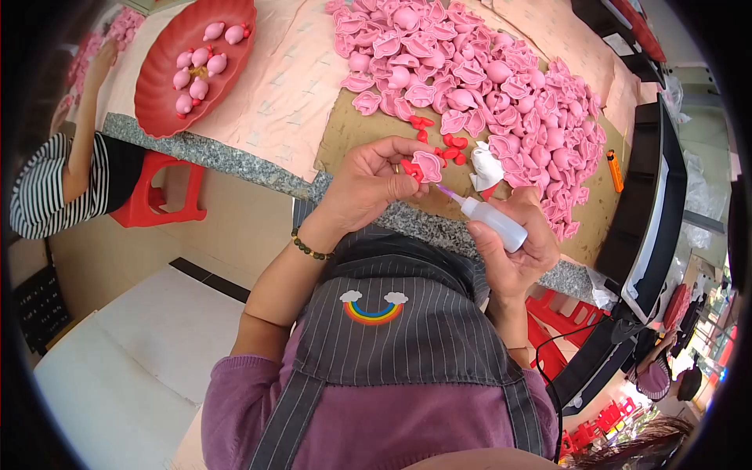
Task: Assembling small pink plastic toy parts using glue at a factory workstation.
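Observation:
My left hand (376, 182) pinches a pink plastic shell piece (429, 166) with a small red part (411, 170) against it. In my right hand (521, 247) is a white squeeze bottle (495, 223), tilted so its thin purple nozzle (449, 191) points at the pink piece. The nozzle tip is very near the piece; whether it touches I cannot tell. Just beyond my hands lie several small red bow-shaped parts (453, 149) and a crumpled white tissue (486, 166). A large heap of pink shell pieces (470, 74) spreads over the table behind them.
A red scalloped tray (149, 94) holds several pink rounded pieces with red parts. An orange utility knife (615, 171) lies at the right. The granite table edge (235, 160) runs before me. At the left, another person in a striped sleeve (39, 184) reaches over more pink pieces, beside a red stool (160, 192).

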Available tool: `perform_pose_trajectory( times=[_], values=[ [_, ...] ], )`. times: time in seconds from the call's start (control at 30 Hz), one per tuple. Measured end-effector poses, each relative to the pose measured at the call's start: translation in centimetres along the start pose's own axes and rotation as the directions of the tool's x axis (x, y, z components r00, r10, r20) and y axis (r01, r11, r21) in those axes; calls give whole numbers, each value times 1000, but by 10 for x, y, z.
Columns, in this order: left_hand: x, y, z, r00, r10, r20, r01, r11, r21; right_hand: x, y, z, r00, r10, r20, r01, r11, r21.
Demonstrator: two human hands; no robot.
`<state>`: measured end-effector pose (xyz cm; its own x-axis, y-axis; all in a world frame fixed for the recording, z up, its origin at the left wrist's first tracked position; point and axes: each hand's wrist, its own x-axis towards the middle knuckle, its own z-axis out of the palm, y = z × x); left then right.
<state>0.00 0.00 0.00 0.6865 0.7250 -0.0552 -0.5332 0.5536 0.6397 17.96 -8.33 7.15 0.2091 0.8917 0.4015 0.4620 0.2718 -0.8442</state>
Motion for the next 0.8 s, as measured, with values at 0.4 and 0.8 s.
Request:
perform_pose_trajectory(
  times=[0.4,0.8],
  values=[
    [-1,2,5,998,-57,-34,58,998,38,2,-2,4,999,-22,-27,22,1000,7],
    [-1,3,7,996,-71,-44,73,997,40,1,-1,5,1000,10,-24,-10,1000,10]
  ],
)
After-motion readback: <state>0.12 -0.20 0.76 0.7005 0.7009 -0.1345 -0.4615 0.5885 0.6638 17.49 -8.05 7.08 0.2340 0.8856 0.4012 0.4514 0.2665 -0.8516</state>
